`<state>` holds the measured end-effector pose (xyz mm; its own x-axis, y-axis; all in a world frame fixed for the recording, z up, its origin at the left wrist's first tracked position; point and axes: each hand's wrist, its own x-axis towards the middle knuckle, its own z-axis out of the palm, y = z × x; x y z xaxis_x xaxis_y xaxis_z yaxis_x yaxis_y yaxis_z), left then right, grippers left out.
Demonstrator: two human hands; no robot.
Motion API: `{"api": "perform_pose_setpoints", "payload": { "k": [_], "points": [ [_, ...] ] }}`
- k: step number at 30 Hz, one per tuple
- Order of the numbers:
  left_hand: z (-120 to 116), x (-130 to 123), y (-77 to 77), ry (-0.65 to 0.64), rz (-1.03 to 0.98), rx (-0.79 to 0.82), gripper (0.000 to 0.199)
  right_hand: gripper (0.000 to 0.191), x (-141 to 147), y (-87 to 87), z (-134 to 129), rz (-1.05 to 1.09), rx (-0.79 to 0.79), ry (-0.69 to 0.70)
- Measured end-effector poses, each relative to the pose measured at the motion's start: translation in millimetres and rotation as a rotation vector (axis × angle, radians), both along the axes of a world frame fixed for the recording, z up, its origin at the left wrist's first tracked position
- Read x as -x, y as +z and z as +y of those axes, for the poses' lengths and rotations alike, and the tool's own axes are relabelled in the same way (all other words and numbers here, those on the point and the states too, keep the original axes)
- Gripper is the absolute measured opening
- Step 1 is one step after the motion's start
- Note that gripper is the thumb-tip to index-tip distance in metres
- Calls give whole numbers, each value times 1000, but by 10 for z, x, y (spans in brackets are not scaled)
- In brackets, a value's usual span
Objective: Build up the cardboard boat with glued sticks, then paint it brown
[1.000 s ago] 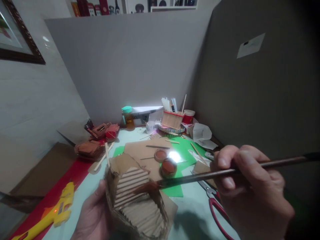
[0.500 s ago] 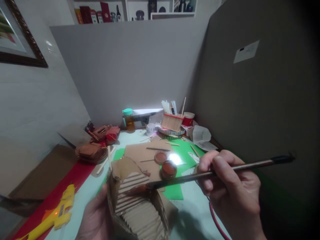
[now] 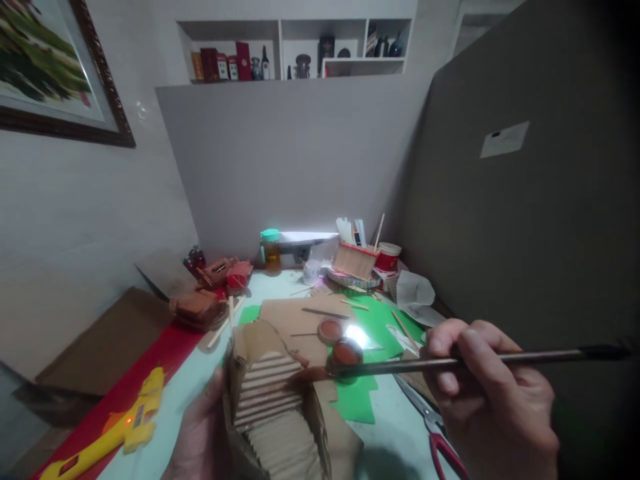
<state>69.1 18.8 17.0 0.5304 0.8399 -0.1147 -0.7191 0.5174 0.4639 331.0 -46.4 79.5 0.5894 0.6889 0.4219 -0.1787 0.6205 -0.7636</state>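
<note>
**Op:** Since the earlier frame the view had tipped up, the wall shelf had come into sight, and the right hand (image 3: 493, 400) had slid back out to the right. It was pinched shut round the long paintbrush (image 3: 450, 363), thumb and forefinger on the shaft. Bristle tip lay on the upper ribs of the corrugated cardboard model (image 3: 273, 413).

**Obs:** And the other hand?

**Op:** Left hand (image 3: 200, 440) was wrapped closed on the model's left wall, holding it up off the table (image 3: 185, 393), low centre of view.

**Obs:** How much was painted?

**Op:** By my reading, little: a brown streak on a few top ribs, the lower ribs and walls bare. The open paint pot (image 3: 346, 352) and its lid (image 3: 330, 330) sat just behind on the cardboard sheet (image 3: 295, 313). Yellow glue gun (image 3: 115, 437) lay well left, red-handled scissors (image 3: 440, 440) under the right hand.
</note>
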Motion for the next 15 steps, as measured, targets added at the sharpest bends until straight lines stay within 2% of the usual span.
{"api": "perform_pose_setpoints", "payload": {
  "k": [6,11,15],
  "points": [
    [-42,-94,-31,-70,40,11,52,31,151,11,-18,112,41,75],
    [-72,-136,-15,-94,65,22,56,31,150,-69,44,53,24,143],
    [-68,-123,-7,-87,74,20,55,29,138,-74,56,64,24,140]
  ]
}}
